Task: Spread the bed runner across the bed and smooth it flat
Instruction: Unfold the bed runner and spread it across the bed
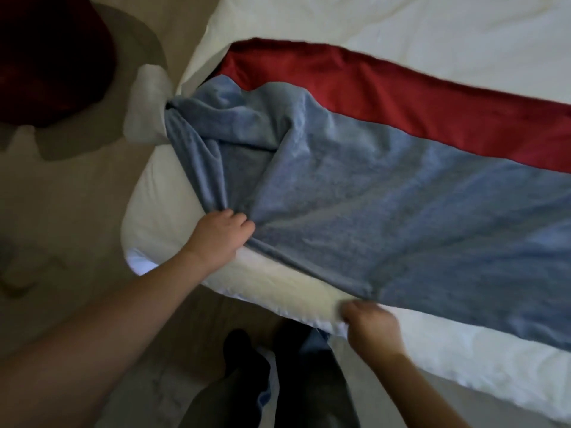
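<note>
Head view: the left hand grips a gathered fold of the blue bed runner. The runner lies across the white duvet, twisted into a bunch beyond the left fingers. The right hand is blurred, and its curled fingers seem to pinch the hem just above them. Uneven tugging would likely skew the runner, set diagonal creases, or drag the bunched end off the mattress edge.

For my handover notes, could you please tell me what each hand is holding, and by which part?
Both hold the bed runner: the left hand grips bunched folds near its end, the right hand seems to pinch its near edge.
</note>
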The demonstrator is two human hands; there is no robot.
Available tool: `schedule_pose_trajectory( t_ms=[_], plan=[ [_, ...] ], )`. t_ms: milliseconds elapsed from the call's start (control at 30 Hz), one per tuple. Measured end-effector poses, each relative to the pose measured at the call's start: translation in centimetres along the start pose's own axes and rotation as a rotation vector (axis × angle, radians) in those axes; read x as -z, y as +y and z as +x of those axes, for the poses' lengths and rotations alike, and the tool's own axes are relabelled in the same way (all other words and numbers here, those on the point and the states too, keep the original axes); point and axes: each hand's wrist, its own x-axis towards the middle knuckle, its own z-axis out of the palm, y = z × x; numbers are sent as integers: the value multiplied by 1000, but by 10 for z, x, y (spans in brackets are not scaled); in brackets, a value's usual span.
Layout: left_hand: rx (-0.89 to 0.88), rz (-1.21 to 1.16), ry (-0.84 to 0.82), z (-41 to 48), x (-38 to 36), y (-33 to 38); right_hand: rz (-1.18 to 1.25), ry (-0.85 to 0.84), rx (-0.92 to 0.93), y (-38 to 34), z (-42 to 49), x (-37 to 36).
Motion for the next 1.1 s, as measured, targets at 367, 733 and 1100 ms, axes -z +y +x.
schedule_pose_trajectory(
  t_ms=[367, 733, 1100],
  plan=[
    [142, -206, 61, -12, -15, -10, 164, -288, 279, -43, 4, -3],
    [138, -104, 267, 12, 0, -112, 237, -49, 302, -118, 167, 46],
    [-9, -78, 134, 51, 4, -225, 95, 202, 220, -203, 379, 66]
  ],
)
